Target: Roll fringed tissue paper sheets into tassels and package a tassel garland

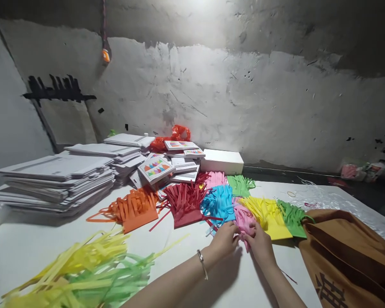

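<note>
A pink bundle of fringed paper (pixel 244 217) lies at the front of a row of coloured bundles. My left hand (pixel 225 240), with a bracelet on the wrist, pinches its near left side. My right hand (pixel 259 244) grips the right side of the same bundle, and its lower end shows between the hands. Just left of it are the blue fringed paper (pixel 218 202) and the dark red fringed paper (pixel 186 207). Yellow fringed paper (pixel 274 220) and green fringed paper (pixel 293 218) lie to the right.
Orange fringed paper (pixel 136 211) and loose yellow strips (pixel 83 256) and green strips (pixel 115 278) lie left. Stacks of white sheets (pixel 57 171), printed boxes (pixel 156 170) and a white box (pixel 223 161) stand behind. A brown cloth bag (pixel 346 248) covers the right edge.
</note>
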Demonstrator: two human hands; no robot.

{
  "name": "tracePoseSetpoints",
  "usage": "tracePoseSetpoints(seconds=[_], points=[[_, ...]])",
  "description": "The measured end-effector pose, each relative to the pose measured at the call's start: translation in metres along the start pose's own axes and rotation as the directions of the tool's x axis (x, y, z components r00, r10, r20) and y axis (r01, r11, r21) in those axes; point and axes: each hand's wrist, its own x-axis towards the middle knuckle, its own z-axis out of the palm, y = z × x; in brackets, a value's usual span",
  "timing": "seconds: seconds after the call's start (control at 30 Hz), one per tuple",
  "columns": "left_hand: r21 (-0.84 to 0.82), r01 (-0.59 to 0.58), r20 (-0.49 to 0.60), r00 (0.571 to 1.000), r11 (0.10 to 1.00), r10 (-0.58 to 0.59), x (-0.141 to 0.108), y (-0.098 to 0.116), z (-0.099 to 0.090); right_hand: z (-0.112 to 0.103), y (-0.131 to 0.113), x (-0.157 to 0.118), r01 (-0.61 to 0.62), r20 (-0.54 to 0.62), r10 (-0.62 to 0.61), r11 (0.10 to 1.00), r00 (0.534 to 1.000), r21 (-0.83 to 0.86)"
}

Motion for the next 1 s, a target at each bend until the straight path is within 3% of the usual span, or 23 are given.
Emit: tracePoseSetpoints(seconds=[0.17, 0.37, 0.5, 0.63, 0.83, 1.0], points=[[-0.017, 0.013, 0.029, 0.999, 1.000, -0.013, 0.014, -0.002, 0.013, 0.001, 0.009, 0.006, -0.016, 0.021, 0.014, 0.995, 1.000, 0.099], [0.008, 0.030, 0.074, 0.997, 1.000, -0.031, 0.021, -0.007, 0.015, -0.002, 0.026, 0.008, 0.045, -0.005, -0.044, 0.985, 0.999, 0.169], [0.015, 0.043, 0.082, 0.996, 0.999, -0.044, 0.019, -0.010, 0.014, -0.004, 0.026, 0.000, 0.134, -0.068, -0.131, 0.990, 0.989, 0.043], [0.009, 0.037, 0.087, 0.996, 0.999, -0.037, 0.016, -0.011, 0.015, 0.000, 0.020, -0.007, 0.207, -0.043, -0.213, 0.972, 0.976, -0.115], [-0.003, 0.022, 0.094, 0.995, 1.000, -0.021, 0.015, -0.009, 0.014, 0.010, 0.014, -0.010, 0.190, -0.032, -0.208, 0.939, 0.978, -0.287], [-0.014, 0.002, 0.088, 0.996, 1.000, -0.001, 0.014, -0.007, 0.014, 0.011, 0.019, -0.007, 0.166, -0.013, -0.179, 0.933, 0.984, -0.319]])
